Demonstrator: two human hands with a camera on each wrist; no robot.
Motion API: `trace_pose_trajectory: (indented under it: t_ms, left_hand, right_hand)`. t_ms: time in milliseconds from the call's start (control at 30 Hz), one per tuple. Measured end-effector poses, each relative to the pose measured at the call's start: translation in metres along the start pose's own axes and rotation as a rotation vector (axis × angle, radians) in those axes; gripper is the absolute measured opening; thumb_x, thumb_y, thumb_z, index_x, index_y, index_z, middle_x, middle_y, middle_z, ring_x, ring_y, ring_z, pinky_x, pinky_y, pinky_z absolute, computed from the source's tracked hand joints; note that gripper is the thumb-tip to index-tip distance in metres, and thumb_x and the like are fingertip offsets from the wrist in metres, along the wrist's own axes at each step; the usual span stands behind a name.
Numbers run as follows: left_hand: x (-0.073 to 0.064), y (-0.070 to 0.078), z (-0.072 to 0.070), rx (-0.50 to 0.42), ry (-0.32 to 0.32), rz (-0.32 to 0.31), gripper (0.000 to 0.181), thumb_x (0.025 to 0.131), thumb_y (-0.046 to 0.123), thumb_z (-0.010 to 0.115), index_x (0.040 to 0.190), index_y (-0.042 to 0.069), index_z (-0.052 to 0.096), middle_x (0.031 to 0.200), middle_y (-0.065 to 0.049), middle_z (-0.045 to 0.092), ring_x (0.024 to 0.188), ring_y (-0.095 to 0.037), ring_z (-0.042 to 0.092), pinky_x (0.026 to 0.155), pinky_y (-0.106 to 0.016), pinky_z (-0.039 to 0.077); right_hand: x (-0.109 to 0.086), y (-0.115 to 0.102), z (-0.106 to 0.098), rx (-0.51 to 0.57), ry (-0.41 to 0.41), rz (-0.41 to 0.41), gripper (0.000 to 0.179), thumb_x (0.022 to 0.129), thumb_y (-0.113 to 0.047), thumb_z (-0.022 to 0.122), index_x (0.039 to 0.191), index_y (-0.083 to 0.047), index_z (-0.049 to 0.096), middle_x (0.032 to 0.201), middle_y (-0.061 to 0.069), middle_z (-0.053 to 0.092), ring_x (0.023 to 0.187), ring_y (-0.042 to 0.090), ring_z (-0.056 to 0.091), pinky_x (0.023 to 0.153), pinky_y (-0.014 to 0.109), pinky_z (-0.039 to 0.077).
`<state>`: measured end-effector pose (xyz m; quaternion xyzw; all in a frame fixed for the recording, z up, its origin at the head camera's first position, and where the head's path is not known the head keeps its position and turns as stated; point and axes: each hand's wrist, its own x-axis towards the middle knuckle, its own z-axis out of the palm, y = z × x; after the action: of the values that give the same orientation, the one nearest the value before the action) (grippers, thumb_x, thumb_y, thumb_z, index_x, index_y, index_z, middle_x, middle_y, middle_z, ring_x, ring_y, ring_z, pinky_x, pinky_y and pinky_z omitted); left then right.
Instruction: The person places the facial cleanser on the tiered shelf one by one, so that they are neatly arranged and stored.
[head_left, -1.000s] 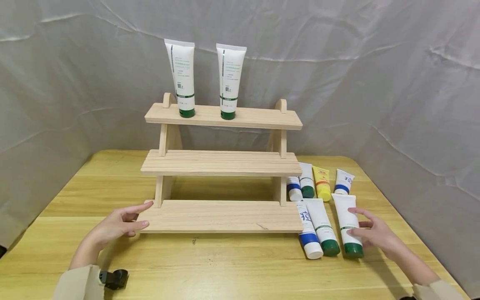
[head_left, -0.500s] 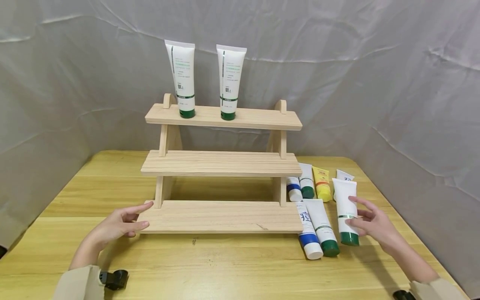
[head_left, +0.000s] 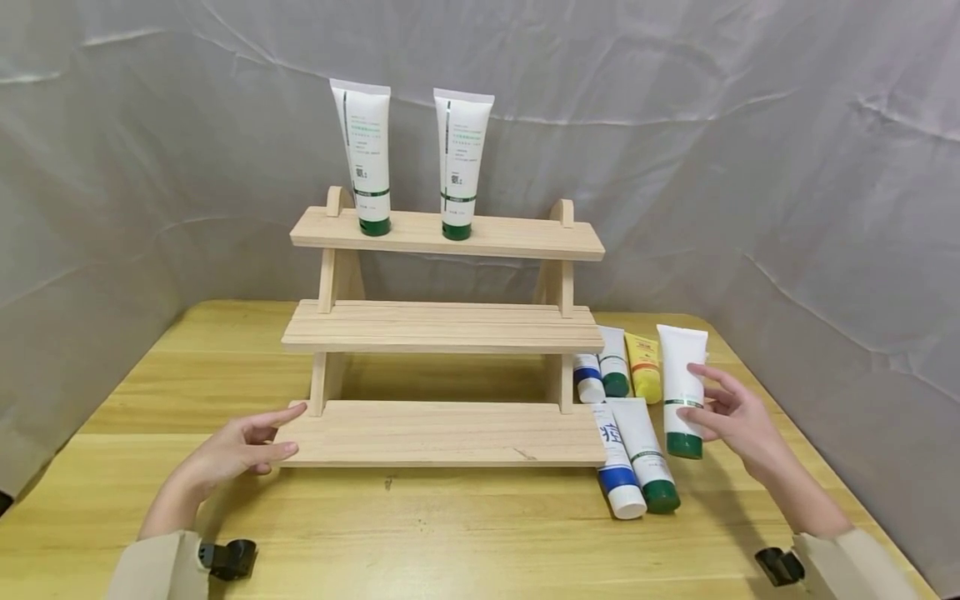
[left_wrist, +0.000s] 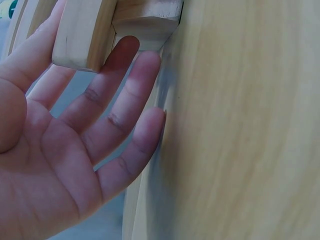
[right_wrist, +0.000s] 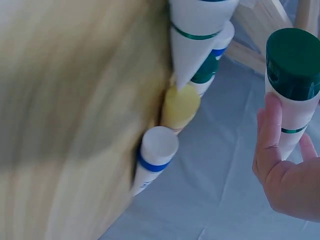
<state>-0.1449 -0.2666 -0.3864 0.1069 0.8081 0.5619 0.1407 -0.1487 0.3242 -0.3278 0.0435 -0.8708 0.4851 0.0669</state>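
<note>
At the right in the head view, my right hand (head_left: 738,421) holds a white tube with a green cap (head_left: 684,392) between thumb and fingers. The tube is raised off the table, cap down; the right wrist view shows its green cap (right_wrist: 294,62) beside the thumb. My left hand (head_left: 232,450) touches the left end of the wooden three-step display rack (head_left: 442,433) with loosely extended fingers. In the left wrist view, the fingers (left_wrist: 122,107) lie around the board end (left_wrist: 82,37). Two matching tubes, a left one (head_left: 367,158) and a right one (head_left: 461,162), stand upright on the top step.
Right of the rack lie a blue-banded tube (head_left: 621,475), a green-capped tube (head_left: 645,454), a yellow tube (head_left: 645,367) and other tubes. Another blue-banded tube (right_wrist: 155,152) shows in the right wrist view. Grey cloth (head_left: 675,167) surrounds the wooden table (head_left: 420,533).
My right hand has lifted the green-capped tube from the table and moved it up, away from me and slightly left. My left hand and the rack have stayed in place.
</note>
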Motion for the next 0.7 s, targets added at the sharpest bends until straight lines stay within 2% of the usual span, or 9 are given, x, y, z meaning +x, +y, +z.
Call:
trace_pose_trajectory:
  t_ms: [67,133,200,267,300,367,567,700]
  left_hand:
    - [0.000,0.001,0.000,-0.003,0.002,0.001,0.059,0.086,0.015,0.060,0.136,0.002,0.032,0.072,0.001,0.023,0.055,-0.008,0.037,0.056,-0.024,0.041]
    - [0.000,0.001,0.000,-0.002,0.006,0.001,0.058,0.086,0.015,0.061,0.135,0.002,0.033,0.076,-0.001,0.029,0.056,-0.008,0.037,0.056,-0.024,0.041]
    - [-0.001,0.001,0.000,0.001,0.016,-0.001,0.058,0.085,0.016,0.061,0.135,0.003,0.034,0.087,-0.006,0.039,0.057,-0.008,0.038,0.056,-0.024,0.042]
    - [-0.001,0.001,0.000,0.007,0.022,-0.001,0.058,0.085,0.016,0.062,0.135,0.002,0.035,0.104,-0.016,0.044,0.058,-0.008,0.039,0.056,-0.025,0.043]
    - [-0.001,0.001,0.000,0.010,0.025,-0.001,0.058,0.085,0.017,0.062,0.135,0.002,0.035,0.113,-0.020,0.043,0.060,-0.009,0.040,0.057,-0.025,0.043]
    - [-0.001,0.002,0.000,0.013,0.028,-0.002,0.059,0.085,0.017,0.062,0.134,0.002,0.035,0.120,-0.024,0.038,0.061,-0.009,0.041,0.057,-0.026,0.043]
    - [-0.001,0.002,0.000,0.012,0.026,-0.005,0.059,0.085,0.018,0.062,0.134,0.002,0.035,0.115,-0.022,0.041,0.060,-0.009,0.040,0.057,-0.025,0.044]
    - [0.000,0.000,0.000,0.006,0.028,-0.007,0.059,0.084,0.018,0.063,0.134,0.002,0.035,0.119,-0.023,0.040,0.059,-0.009,0.041,0.057,-0.025,0.044]
  right_hand:
    - [0.004,-0.003,0.002,0.011,0.015,-0.015,0.056,0.082,-0.009,0.065,0.132,-0.010,0.040,0.096,-0.001,0.054,0.072,0.007,0.052,0.055,0.028,0.050]
    - [0.009,-0.007,0.003,0.039,0.028,-0.034,0.054,0.082,-0.006,0.065,0.130,-0.012,0.042,0.093,-0.006,0.055,0.071,0.007,0.052,0.053,0.026,0.049]
    - [0.014,-0.011,0.004,0.071,0.044,-0.052,0.053,0.081,-0.004,0.065,0.129,-0.015,0.044,0.089,-0.012,0.055,0.070,0.006,0.051,0.052,0.024,0.048]
    - [0.018,-0.017,0.004,0.110,0.058,-0.058,0.054,0.080,-0.002,0.065,0.129,-0.015,0.044,0.089,-0.011,0.056,0.069,0.007,0.050,0.051,0.022,0.048]
    - [0.020,-0.019,0.004,0.118,0.065,-0.062,0.055,0.080,-0.002,0.065,0.129,-0.016,0.045,0.090,-0.011,0.056,0.069,0.007,0.050,0.051,0.022,0.047]
    - [0.024,-0.025,0.005,0.107,0.083,-0.062,0.056,0.081,-0.004,0.065,0.131,-0.015,0.043,0.092,-0.011,0.054,0.069,0.007,0.048,0.052,0.021,0.047]
    - [0.036,-0.045,0.008,0.040,0.111,-0.069,0.058,0.083,-0.011,0.064,0.135,-0.010,0.037,0.099,-0.006,0.050,0.072,0.009,0.049,0.055,0.021,0.048]
    - [0.044,-0.059,0.012,0.023,0.120,-0.056,0.059,0.084,-0.018,0.064,0.136,-0.012,0.036,0.107,0.003,0.049,0.076,0.012,0.048,0.059,0.021,0.048]
